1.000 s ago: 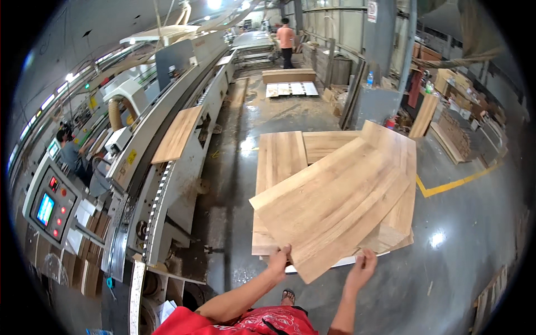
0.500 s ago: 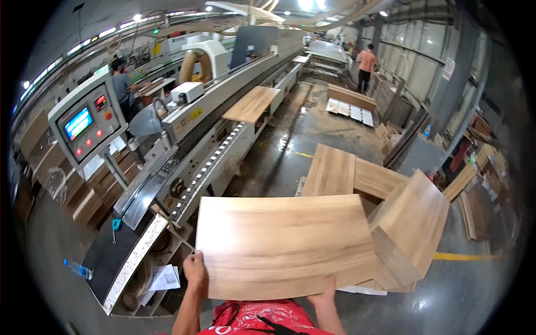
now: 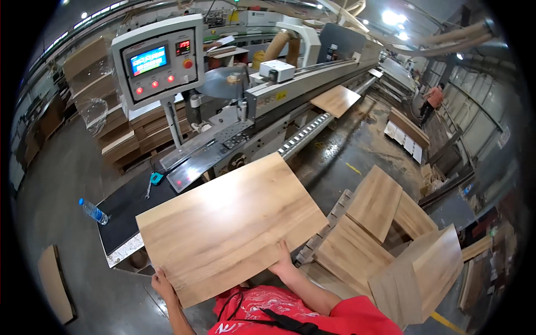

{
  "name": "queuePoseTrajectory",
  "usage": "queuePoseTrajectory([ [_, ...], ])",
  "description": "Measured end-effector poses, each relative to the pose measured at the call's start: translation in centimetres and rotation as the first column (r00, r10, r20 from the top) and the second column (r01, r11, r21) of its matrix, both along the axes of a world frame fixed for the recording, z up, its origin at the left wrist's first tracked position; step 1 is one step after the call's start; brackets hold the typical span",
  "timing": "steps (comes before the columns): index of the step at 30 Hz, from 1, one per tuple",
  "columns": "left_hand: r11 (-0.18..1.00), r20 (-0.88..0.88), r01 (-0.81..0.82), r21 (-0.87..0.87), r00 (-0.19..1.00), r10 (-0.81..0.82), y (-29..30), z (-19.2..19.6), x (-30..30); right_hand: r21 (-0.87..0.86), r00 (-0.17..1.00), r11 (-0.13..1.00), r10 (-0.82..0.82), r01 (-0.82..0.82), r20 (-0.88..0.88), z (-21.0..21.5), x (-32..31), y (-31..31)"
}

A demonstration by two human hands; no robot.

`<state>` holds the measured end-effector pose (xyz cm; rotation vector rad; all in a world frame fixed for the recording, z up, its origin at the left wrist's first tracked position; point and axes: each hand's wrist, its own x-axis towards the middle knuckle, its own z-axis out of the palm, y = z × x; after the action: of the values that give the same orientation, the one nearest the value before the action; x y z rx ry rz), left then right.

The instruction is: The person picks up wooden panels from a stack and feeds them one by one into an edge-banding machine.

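At the near edge, a person in a red T-shirt (image 3: pixel 279 301) grasps a rectangular wood-grain panel (image 3: pixel 229 223) in both hands. The left hand (image 3: pixel 162 283) grips its left edge close to the near corner; the right hand (image 3: pixel 283 259) holds the near edge with the thumb over the top face, its other fingers hidden. The panel sits just ahead of the shirt, slanting across the view and covering part of a black tabletop (image 3: pixel 128 215); whether the two touch cannot be told.

Right of the panel, more wood-grain boards (image 3: pixel 354 248) lie in an uneven pile, two of them tilted up at its near right side. On the black tabletop are a teal tape measure (image 3: pixel 157 178), a wrench (image 3: pixel 148 190) just beside it and, at the left edge, a clear water bottle (image 3: pixel 93 211) with a blue cap.

Beyond stands a grey control console (image 3: pixel 158 92) with a lit screen and red buttons, stacked boards (image 3: pixel 131 146) behind it. A long woodworking machine (image 3: pixel 312 84) runs away to the right, another wood-grain board (image 3: pixel 336 99) lying on its side rail. Farther off, a co-worker in an orange top (image 3: pixel 434 96) stands near the wall.
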<state>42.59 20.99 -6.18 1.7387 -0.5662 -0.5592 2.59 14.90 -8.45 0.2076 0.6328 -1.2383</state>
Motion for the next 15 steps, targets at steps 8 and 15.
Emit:
queuePoseTrajectory([
  [8, 0.980, -0.064, -0.188, 0.060, 0.979, 0.192, -0.7, -1.2, 4.6, 0.155, 0.991, 0.984, 0.103, -0.088, -0.091, 1.7, 7.8, -7.8],
  [15, 0.979, -0.166, -0.166, 0.116, 0.969, 0.184, -3.7, -3.1, 7.5, 0.203, 0.985, 0.976, 0.106, -0.077, -0.135, 1.2, 10.7, -12.7],
])
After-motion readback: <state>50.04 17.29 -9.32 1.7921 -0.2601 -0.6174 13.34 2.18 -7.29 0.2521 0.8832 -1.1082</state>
